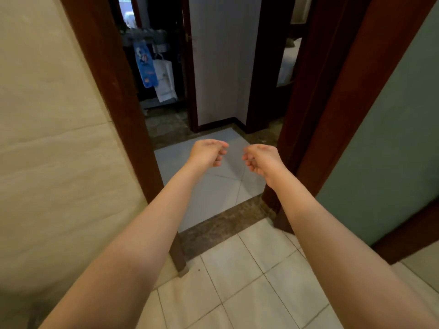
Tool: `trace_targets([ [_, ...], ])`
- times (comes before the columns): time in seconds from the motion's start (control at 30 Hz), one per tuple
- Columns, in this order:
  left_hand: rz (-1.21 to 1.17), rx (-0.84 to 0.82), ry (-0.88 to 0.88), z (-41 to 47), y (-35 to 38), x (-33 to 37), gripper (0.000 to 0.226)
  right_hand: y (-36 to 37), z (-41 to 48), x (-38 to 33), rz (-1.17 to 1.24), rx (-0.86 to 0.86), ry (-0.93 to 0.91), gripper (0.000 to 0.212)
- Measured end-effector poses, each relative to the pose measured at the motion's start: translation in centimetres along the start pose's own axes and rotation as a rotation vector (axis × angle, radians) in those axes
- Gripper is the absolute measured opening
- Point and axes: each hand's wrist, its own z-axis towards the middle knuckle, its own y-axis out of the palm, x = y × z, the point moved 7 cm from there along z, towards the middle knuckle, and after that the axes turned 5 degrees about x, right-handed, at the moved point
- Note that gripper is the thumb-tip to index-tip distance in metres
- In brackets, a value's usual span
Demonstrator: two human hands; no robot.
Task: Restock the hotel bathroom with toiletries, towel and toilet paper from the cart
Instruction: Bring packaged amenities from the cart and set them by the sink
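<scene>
Both my arms reach forward through the bathroom doorway. My left hand (207,151) and my right hand (260,160) hang side by side over the grey hallway tiles, fingers loosely curled, holding nothing. Beyond the doorway, in the dark at the upper left, stands the cart (147,43) with a blue packet (143,65) and a white paper bag (165,79) hanging from it. The cart is well ahead of both hands. Its shelves are too dark to read.
Dark wooden door frames (118,91) flank the opening, with a beige tiled wall (47,138) at left and a green-grey door panel (392,127) at right. A brown stone threshold (221,224) crosses the floor. A white wall (221,67) faces me; a bed (288,62) shows at right.
</scene>
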Motion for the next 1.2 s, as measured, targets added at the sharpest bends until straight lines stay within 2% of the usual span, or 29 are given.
trace_targets([
  [0.23, -0.03, 0.041, -0.032, 10.7, 2.1, 1.0, 0.034, 3.2, 11.7, -2.2, -0.045, -0.068, 0.008, 0.021],
  [0.53, -0.132, 0.199, -0.058, 26.6, 4.0, 5.5, 0.031, 5.9, 29.3, -8.5, -0.081, -0.159, -0.043, 0.023],
  [0.67, -0.118, 0.205, -0.076, 31.3, 4.2, 5.7, 0.031, 8.7, 33.9, -8.8, -0.075, -0.207, 0.004, 0.022],
  [1.2, -0.156, 0.289, -0.104, 55.5, -2.5, 7.9, 0.026, 23.0, 52.8, -14.1, 0.018, -0.29, -0.01, 0.02],
])
